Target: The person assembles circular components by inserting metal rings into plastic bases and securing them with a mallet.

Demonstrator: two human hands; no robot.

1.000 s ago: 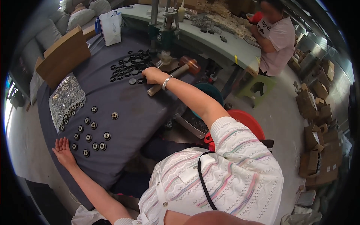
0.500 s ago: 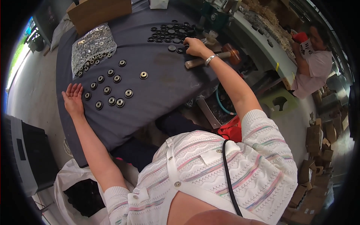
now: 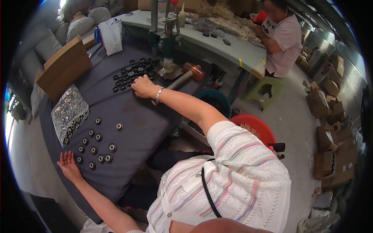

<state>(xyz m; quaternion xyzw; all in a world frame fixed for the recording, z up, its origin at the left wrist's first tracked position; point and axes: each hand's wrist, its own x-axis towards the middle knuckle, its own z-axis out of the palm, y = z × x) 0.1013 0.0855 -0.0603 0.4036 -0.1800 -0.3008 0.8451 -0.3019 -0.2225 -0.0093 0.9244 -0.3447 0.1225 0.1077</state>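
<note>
My left hand [image 3: 70, 167] lies palm up at the left edge of the dark cloth-covered table [image 3: 128, 110], fingers stretched out and holding nothing. Beside it are several round metal bearings set in black rims [image 3: 94, 150], spread apart on the cloth. Farther off, my right hand [image 3: 143, 87] reaches to the near right side of a cluster of round black caps [image 3: 123, 79]. Its fingers are curled downward and closed; whatever is in them is hidden by the hand. A mallet [image 3: 180, 80] with an amber head lies just right of that hand, its handle partly behind my wrist.
A clear plastic bag of small bearings [image 3: 70, 110] lies at the left, near an open cardboard box [image 3: 65, 69]. Behind the caps stands a green press [image 3: 163, 43]. A person [image 3: 281, 37] sits by a pale side table [image 3: 217, 42]. A red basin [image 3: 258, 126] is on the right.
The view has swung right and upward, bringing the press, side table and red basin into sight. My right hand stays by the black caps, its fingers now more curled. The left hand keeps its place.
</note>
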